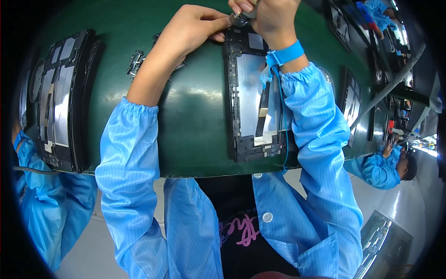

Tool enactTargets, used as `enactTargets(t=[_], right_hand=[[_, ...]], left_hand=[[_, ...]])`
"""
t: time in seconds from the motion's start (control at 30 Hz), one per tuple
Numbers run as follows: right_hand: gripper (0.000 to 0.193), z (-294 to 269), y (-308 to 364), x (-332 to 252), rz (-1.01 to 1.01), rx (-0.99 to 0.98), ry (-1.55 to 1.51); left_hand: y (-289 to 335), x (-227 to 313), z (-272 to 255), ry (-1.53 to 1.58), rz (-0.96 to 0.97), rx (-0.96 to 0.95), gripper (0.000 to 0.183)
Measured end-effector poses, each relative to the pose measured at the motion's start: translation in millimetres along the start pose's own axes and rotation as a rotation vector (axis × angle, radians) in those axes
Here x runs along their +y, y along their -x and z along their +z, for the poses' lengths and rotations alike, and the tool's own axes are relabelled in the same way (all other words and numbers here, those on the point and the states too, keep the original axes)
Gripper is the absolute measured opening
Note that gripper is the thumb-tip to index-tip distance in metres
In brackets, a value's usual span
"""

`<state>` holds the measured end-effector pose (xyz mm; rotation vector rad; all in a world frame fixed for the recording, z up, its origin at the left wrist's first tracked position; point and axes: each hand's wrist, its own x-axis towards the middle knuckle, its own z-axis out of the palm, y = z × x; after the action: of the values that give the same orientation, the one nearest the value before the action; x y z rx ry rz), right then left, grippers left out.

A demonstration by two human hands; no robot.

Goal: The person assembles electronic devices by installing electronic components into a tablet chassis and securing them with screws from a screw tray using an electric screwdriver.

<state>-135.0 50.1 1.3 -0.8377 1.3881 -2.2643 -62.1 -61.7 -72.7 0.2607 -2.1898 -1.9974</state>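
A tablet-like device frame lies lengthwise on the green table, black-edged with silver plates and a dark ribbon strip along it. At its far end my left hand has thumb and fingers pinched together by the corner; what they hold, if anything, is hidden. Right beside those fingertips, my right hand grips a grey, rounded metal tool pointed down at the frame's far end. Its tip and exact kind cannot be made out. Around my right wrist is a blue wrist strap, its thin cord hanging over the frame.
A stack of similar frames stands at the left of the green table. Small metal parts lie beyond my left forearm. Another frame lies at the right. Co-workers in blue sleeves sit at both sides.
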Motion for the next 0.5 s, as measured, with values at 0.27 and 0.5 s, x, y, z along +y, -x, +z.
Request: enactTargets(t=[0.27,0.5], right_hand=[[0.028,4,2,-1,-0.035,0.072,0.076],[0.026,3,1,0,-0.083,0.079,0.076]], left_hand=[[4,7,0,-0.042,-0.043,-0.005,0.027],[2,11,1,-0.064,-0.036,-0.021,0.025]])
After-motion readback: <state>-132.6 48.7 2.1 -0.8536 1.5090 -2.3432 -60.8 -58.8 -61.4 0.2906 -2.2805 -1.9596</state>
